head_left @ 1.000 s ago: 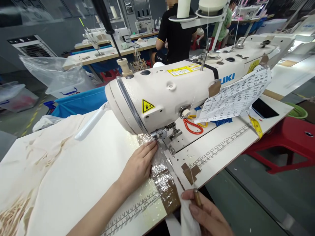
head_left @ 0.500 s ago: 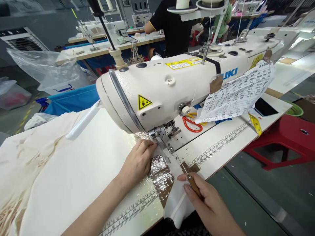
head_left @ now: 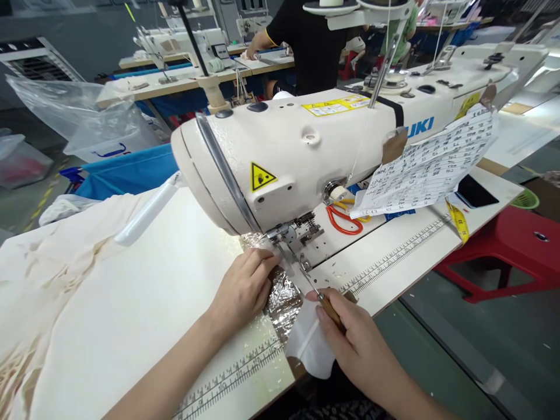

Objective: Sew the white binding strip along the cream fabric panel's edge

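Under the machine [head_left: 280,146], white cloth [head_left: 312,344] trails towards the table's [head_left: 394,280] front edge; we expect it light, limp, best pinched along its edge. Our left hand [head_left: 245,283] lies beside it, grip unclear; our right hand [head_left: 350,326] clasps an awl [head_left: 331,312].

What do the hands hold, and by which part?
Right hand: a thin-shafted tool, by its wooden handle. Left hand: cannot tell whether it grips the white fabric.
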### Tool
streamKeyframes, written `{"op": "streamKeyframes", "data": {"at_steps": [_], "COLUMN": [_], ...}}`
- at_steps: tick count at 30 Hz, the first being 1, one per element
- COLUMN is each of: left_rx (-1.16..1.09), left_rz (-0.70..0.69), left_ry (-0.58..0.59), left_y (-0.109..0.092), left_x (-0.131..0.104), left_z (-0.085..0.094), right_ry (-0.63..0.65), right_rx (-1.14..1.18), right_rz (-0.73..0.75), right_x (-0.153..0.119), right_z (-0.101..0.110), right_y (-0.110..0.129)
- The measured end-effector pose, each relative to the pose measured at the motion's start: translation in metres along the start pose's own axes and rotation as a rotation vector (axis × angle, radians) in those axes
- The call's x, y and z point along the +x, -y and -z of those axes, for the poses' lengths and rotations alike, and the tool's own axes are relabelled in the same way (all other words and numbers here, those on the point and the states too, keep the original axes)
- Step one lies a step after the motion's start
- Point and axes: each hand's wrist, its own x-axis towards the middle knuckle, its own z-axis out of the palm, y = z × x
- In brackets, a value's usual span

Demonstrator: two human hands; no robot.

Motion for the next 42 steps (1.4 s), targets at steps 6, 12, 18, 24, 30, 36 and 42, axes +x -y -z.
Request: {"op": "streamKeyframes", "data": {"at_steps": [6, 12, 18, 24, 30, 36, 42], "left_rx": [0.060, 0.087, 0.008, 0.124, 0.203, 0.147, 0.110], "left_rz": [0.005, 0.054, -0.013, 0.027, 0.062, 0.112, 0.106], "left_ry": [0.005, -0.010, -0.007, 0.040, 0.070, 0.068, 0.053], "left_y": [0.003, 0.002, 0.000, 0.003, 0.001, 0.000, 0.005], "left_x": [0.000, -0.001, 0.000, -0.002, 0.001, 0.000, 0.007], "left_z": [-0.005, -0.003, -0.001, -0.004, -0.006, -0.009, -0.007], "right_ry": [0.006, 0.008, 0.011, 0.001, 0.010, 0.056, -0.002], "right_rx": [-0.071, -0.108, -0.118, -0.143, -0.171, -0.137, -0.139], "right_rz": [0.011, 0.022, 0.017, 0.039, 0.077, 0.244, 0.477], "right_x": [0.014, 0.024, 0.028, 0.028, 0.029, 0.025, 0.016], "right_z": [-0.004, -0.006, -0.007, -0.008, -0.008, -0.013, -0.035], "right_y": [0.003, 0.002, 0.004, 0.002, 0.001, 0.007, 0.028]}}
